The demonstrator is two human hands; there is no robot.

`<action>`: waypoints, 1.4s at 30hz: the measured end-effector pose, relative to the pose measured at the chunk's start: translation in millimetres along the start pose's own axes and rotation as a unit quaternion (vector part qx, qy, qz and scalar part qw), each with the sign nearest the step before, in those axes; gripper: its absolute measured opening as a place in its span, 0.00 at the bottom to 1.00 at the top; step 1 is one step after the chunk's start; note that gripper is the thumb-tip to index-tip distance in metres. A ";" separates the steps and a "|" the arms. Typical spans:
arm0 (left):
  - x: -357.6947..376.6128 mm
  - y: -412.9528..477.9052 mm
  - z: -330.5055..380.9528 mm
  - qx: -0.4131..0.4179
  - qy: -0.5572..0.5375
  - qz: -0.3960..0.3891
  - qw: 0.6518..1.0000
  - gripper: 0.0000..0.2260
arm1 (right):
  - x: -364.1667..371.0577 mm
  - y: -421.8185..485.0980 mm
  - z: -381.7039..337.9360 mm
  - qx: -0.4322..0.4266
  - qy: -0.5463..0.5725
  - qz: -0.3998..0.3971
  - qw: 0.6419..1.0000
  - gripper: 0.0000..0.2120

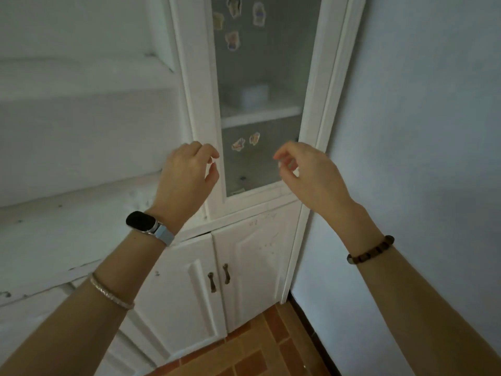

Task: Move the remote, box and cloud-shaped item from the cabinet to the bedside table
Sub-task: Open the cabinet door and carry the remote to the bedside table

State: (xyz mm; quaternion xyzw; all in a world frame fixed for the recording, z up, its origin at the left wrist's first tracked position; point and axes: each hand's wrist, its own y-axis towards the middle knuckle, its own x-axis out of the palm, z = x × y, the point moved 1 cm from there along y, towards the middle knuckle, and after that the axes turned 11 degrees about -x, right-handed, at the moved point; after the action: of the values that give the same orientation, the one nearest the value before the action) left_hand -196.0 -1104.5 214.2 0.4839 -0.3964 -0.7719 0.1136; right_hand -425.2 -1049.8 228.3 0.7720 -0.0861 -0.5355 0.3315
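Head view: nearest me, the left hand [187, 172], a watch [142, 222] on its wrist, and the right hand [309, 172] are where I'd expect trouble to start. The glass door [260, 63] of the cabinet [252, 280] looks closed and shows no handle near them, so a fingertip pull on its white frame could slip. A hard tug might jolt the shelf [260, 116] behind it. Near that shelf's middle sits a pale blocky shape, likely the box [254, 95], blurred by the glass. I cannot pick out the remote or the cloud-shaped item, so a blind reach may knock them. Both hands hang raised before the door's lower part, apart, fingers loosely curled, holding nothing.
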 end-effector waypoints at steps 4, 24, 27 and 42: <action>-20.2 44.0 8.6 0.022 0.022 0.048 0.998 0.06 | -30.3 43.6 -3.0 -0.038 0.013 0.047 0.998 0.07; -76.8 155.1 -10.4 0.051 0.101 0.136 0.984 0.14 | -79.0 215.5 -40.2 -0.099 0.131 0.115 0.980 0.09; -76.4 159.7 -20.2 0.020 0.132 0.128 0.983 0.21 | -75.6 240.4 -52.3 -0.105 0.151 0.138 0.973 0.15; -55.6 168.4 -34.4 -0.009 0.191 0.019 0.981 0.31 | -57.1 300.1 -88.6 -0.092 0.149 0.230 0.957 0.10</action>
State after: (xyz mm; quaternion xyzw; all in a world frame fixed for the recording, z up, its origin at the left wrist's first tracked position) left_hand -174.2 -1201.8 364.8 0.6138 -0.3694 -0.6665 0.2063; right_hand -303.8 -1214.4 471.8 0.7687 -0.1616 -0.3289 0.5243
